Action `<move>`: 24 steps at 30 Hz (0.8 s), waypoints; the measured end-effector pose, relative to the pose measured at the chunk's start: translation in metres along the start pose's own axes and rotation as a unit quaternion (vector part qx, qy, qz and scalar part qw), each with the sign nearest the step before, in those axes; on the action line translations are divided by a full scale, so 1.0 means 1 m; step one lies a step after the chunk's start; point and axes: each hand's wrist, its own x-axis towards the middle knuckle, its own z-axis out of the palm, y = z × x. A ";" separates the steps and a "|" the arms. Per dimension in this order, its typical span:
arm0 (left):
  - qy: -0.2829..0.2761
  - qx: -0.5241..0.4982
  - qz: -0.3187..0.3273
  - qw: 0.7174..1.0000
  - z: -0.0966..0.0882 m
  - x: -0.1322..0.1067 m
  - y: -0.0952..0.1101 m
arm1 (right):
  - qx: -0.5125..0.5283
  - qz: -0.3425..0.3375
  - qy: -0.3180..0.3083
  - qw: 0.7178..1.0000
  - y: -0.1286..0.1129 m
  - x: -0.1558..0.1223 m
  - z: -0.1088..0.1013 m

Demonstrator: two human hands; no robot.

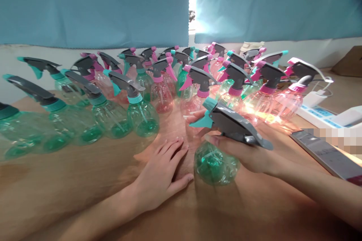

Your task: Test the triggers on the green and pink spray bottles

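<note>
My right hand (226, 145) grips a green spray bottle (210, 163) around its neck, just under the grey trigger head with its turquoise nozzle and trigger. The bottle leans slightly, and I cannot tell whether its base touches the table. Flat on the wooden table (113, 196), left of that bottle, lies my left hand (162, 175) with its fingers stretched and nothing in them. Ahead of it on the left is a green spray bottle (143, 118) with a turquoise collar. A pink spray bottle (198, 103) stands beyond my right hand.
Several more green bottles (111, 120) stand in a row at the left, and several pink bottles (287, 105) at the right. A phone (325, 154) lies at the right near a white power strip (318, 116). Blue blinds (93, 7) hang behind; a brown box (349, 62) sits far right.
</note>
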 end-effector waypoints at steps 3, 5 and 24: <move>0.001 -0.002 0.000 1.000 0.000 0.000 0.000 | -0.017 0.019 0.004 1.000 0.003 -0.004 -0.004; 0.004 -0.001 0.000 1.000 0.000 0.000 0.000 | -0.032 0.023 0.009 0.999 0.003 -0.006 -0.006; 0.007 0.001 0.004 1.000 0.001 0.000 -0.002 | -0.087 0.024 0.010 0.996 -0.006 -0.005 -0.010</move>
